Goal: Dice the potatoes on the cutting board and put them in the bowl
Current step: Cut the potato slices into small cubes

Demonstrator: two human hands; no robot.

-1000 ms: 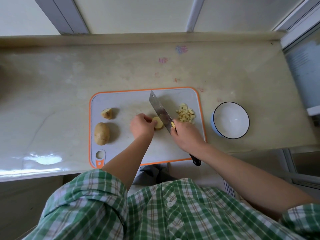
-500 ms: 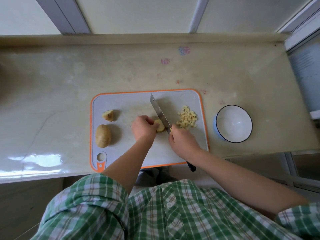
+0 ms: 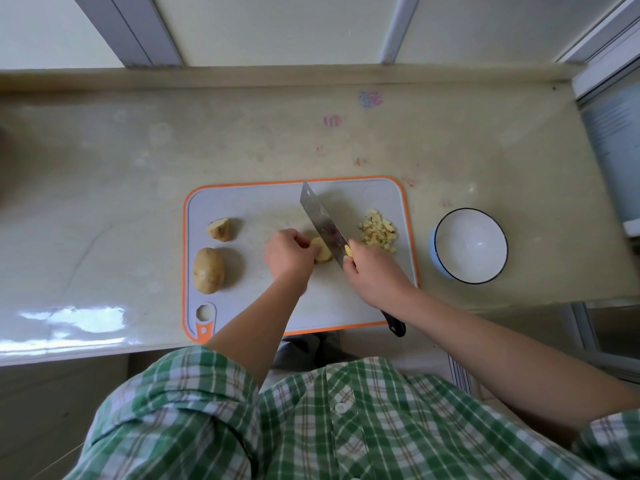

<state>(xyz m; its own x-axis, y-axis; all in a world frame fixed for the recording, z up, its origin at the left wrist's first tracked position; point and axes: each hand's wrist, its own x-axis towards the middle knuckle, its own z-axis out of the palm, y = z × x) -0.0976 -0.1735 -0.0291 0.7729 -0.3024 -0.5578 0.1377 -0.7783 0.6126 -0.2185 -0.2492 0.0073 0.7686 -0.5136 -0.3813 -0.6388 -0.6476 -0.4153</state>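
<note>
**Cleaver set against a potato piece at mid-board**

The orange-rimmed cutting board (image 3: pixel 249 202) lies on the pale desk (image 3: pixel 104 202), near its front edge. At the board's centre the left hand (image 3: pixel 289 254) holds a cut potato piece (image 3: pixel 322 252); its grip is closed, fingers curled over the piece from the 9 o'clock side. The right hand (image 3: pixel 374 275) has its grip wrapped tight round the handle of a cleaver (image 3: pixel 320 220), up by the blade. The black handle end (image 3: pixel 394 325) sticks out behind the wrist toward 5 o'clock, and the blade tip points to about 11 o'clock. The blade rests against the piece on its 3 o'clock side; how deep it has gone in cannot be told.

A heap of diced potato (image 3: pixel 377 232) sits at 2 o'clock on the board, just beyond the right hand. At 10 o'clock lies a potato chunk (image 3: pixel 219 229) with its cut face showing, and at 8 o'clock a whole unpeeled potato (image 3: pixel 209 275), the two near each other but apart.

The white bowl (image 3: pixel 467 258) with a dark rim stands on the desk at 3 o'clock, just off the board's edge. No potato shows inside it.

The person wears a green plaid shirt (image 3: pixel 311 427) with the sleeves rolled up.
</note>
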